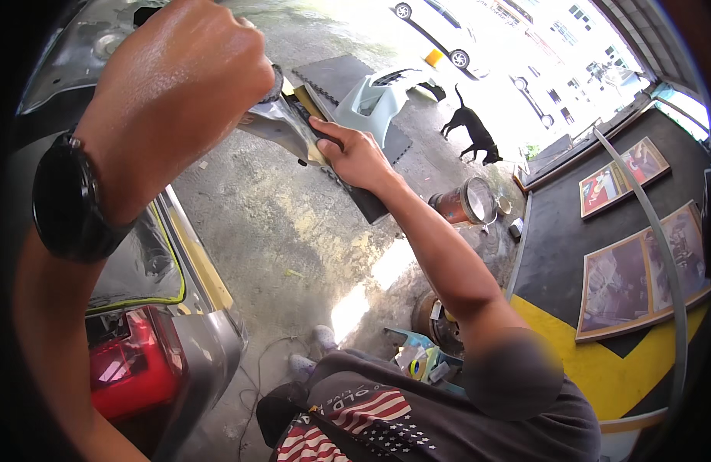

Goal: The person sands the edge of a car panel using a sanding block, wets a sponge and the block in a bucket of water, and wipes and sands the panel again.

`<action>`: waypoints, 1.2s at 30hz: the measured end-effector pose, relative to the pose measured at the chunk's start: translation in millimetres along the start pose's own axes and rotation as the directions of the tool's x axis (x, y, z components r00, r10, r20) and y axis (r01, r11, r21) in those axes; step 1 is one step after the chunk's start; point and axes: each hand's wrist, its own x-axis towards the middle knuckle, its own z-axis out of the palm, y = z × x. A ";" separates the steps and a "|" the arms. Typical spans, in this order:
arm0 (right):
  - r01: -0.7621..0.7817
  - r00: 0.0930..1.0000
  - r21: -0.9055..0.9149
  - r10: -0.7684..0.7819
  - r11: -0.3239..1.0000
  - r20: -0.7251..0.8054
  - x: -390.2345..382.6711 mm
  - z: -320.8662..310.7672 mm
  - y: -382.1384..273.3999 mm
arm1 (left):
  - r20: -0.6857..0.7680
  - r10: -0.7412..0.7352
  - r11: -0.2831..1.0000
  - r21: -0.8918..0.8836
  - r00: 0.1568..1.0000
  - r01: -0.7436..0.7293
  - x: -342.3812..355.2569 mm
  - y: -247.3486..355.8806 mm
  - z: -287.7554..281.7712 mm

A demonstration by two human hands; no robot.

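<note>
Grip of the right hand (359,160) is narrow: thumb and forefinger press on the edge of a grey part (282,129) with black and tan strips, held up in front of the body and above the floor (267,204). I see the left hand (190,65) from its back, raised and curled, with its fingertips hidden from me, so I cannot tell whether it holds anything; the grey part lies just beside it. Round the left wrist I make out a black watch (67,196).

Past the hands, my view takes in a pale blue bumper (363,108) on a dark mat (336,75). A black dog (472,131) stands to the right of it with its head low, and nearer me an orange-brown bucket (452,206) sits by the wall (544,250), where framed pictures (640,269) hang above a yellow band.

Along the left I have a grey car body (209,350) with a red tail lamp (132,366) and a window (132,266) edged in yellow-green. Low in the view come a cable (248,381) on the floor, the wearer's shoes (301,366) and a dark shirt (479,420) with a striped, starred print. Far off, a white car (436,27) stands in bright light.
</note>
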 end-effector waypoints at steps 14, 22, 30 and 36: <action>-0.065 0.992 -0.020 0.066 0.998 0.110 6.2 -5.3 -7.7 | 0.079 -0.065 0.997 0.042 0.995 0.062 13.1 7.8 -15.3; -0.023 0.999 0.001 0.023 1.000 0.032 30.4 -1.3 -11.4 | 0.105 -0.052 0.995 0.091 0.993 0.043 14.2 5.3 -16.7; 0.020 1.000 -0.091 -0.019 0.996 0.011 41.6 -1.0 -13.8 | 0.076 -0.083 0.995 0.063 0.994 0.079 11.1 7.0 -11.7; -0.049 0.988 -0.009 0.050 0.999 0.147 19.8 -5.4 -9.9 | 0.119 -0.047 0.998 0.054 0.992 0.041 14.2 5.2 -14.4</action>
